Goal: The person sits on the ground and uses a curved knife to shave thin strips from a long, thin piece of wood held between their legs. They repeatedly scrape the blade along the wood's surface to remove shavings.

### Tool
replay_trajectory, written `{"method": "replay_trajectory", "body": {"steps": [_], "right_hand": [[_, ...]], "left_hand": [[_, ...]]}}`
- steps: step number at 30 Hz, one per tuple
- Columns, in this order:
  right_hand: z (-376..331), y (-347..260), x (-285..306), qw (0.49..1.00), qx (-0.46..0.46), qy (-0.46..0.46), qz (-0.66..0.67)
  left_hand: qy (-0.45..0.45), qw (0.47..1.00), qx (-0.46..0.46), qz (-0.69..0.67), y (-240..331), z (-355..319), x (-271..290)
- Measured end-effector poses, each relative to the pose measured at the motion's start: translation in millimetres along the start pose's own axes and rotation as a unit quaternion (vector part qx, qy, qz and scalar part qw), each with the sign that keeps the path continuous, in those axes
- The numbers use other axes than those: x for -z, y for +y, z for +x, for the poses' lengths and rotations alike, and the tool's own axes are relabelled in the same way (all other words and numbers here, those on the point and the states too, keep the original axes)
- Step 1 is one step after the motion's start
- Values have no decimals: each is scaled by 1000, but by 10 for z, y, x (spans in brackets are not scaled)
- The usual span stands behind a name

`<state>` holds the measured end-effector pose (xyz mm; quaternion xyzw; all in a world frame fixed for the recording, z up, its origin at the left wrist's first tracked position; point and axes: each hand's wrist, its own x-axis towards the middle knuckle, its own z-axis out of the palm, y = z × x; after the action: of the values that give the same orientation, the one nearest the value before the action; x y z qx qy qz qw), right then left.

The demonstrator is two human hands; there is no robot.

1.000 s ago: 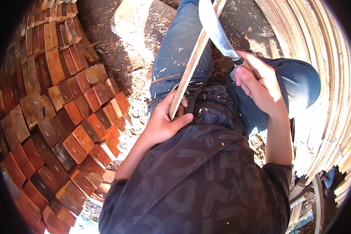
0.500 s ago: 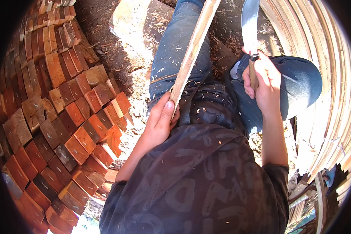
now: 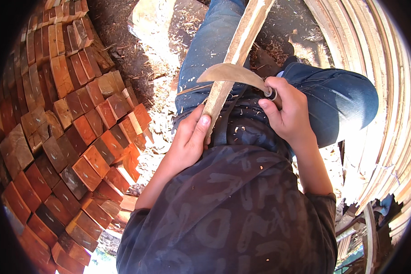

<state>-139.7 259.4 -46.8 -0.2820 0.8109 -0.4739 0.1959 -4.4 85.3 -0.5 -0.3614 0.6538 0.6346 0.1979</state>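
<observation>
My left hand (image 3: 189, 134) is closed round the near end of a long wooden strip (image 3: 235, 55), its thumb lying along the top. The strip slants away from my lap past the upper edge of the view, with rough, pale shaved patches on it. In my right hand (image 3: 287, 108) is a knife with a broad curved blade (image 3: 228, 73), gripped by its handle (image 3: 273, 96). The blade lies across the strip just beyond my left hand, its tip pointing left. Whether the edge bites into the wood I cannot tell.
Stacked reddish-brown wood blocks (image 3: 82, 132) rise on the left. Long pale boards (image 3: 374, 114) are piled on the right, close to my bent knee (image 3: 347, 98). Wood shavings and chips are scattered over the ground (image 3: 164, 55), my jeans and my dark shirt (image 3: 228, 205).
The knife has swung from upright at the right down and leftward across the strip. The strip's far end has shifted slightly right and turned to show a broader face. My left hand keeps its hold.
</observation>
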Motion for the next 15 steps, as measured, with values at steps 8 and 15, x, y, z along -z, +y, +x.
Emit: {"method": "replay_trajectory", "body": {"steps": [8,15], "right_hand": [[-9,28,25,991,70,-34,-111],[17,-46,61,980,59,-30,-188]], "left_hand": [[-89,993,-55,-54,-97,71,90],[-84,993,-51,-61,-142,75,50]]}}
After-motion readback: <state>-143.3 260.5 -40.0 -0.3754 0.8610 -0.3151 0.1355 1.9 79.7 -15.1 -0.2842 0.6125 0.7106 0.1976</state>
